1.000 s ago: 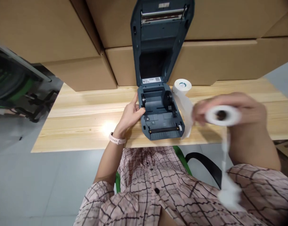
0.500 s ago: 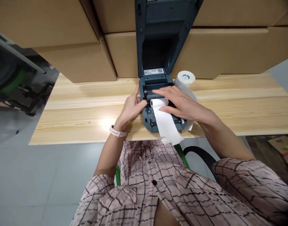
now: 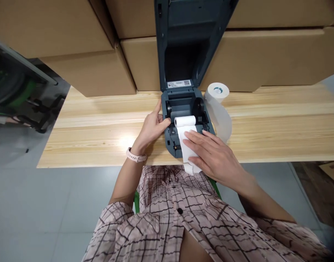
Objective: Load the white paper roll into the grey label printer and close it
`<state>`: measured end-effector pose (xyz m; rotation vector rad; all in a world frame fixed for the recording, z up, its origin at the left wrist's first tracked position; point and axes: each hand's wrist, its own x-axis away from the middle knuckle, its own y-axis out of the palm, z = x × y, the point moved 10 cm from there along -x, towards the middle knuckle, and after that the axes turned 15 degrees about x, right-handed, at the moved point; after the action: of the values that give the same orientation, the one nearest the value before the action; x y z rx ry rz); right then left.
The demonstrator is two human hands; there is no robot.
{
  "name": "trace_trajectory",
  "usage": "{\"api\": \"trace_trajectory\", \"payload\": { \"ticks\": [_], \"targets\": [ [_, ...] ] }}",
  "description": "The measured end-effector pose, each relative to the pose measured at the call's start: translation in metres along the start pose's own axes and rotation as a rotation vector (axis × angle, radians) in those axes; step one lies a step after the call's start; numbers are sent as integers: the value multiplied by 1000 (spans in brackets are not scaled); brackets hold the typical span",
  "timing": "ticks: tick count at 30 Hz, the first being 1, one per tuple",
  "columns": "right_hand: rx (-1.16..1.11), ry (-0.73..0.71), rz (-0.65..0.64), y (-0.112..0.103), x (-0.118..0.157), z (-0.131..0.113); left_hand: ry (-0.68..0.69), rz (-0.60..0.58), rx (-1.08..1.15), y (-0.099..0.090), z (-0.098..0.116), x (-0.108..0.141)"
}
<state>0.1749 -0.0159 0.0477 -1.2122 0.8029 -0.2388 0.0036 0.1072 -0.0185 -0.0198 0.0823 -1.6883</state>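
A dark blue-grey printer [image 3: 171, 142] stands on the wooden table with its lid [image 3: 187, 32] raised. Inside lies a small white paper roll [image 3: 185, 121], its strip [image 3: 186, 143] running over the front edge. My left hand [image 3: 153, 127] holds the printer's left side, thumb on the rim and index finger along the side. Flat over the strip rests my right hand [image 3: 213, 154], fingers stretched out, palm down. Right of the printer stands a larger white roll [image 3: 218, 91] with a loose band curling forward.
Cardboard boxes [image 3: 87, 74] are stacked along the back of the wooden table [image 3: 101, 120]. The table's front edge runs close to my body. A dark wheeled chair base shows on the floor at the left.
My right hand has moved from above the small roll toward the front, onto the paper strip. The strip's end now hangs straighter and further left. My left hand has stayed in place.
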Motion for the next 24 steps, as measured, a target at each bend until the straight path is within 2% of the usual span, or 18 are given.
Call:
{"api": "trace_trajectory", "payload": {
  "ticks": [8,14,24],
  "targets": [
    [-1,81,10,10,5,4,17,23,17,-2,-1,0],
    [-49,92,-41,13,5,5,30,43,49,-3,-4,1],
    [-25,92,-9,9,2,4,11,25,25,-3,-6,0]
  ]
}}
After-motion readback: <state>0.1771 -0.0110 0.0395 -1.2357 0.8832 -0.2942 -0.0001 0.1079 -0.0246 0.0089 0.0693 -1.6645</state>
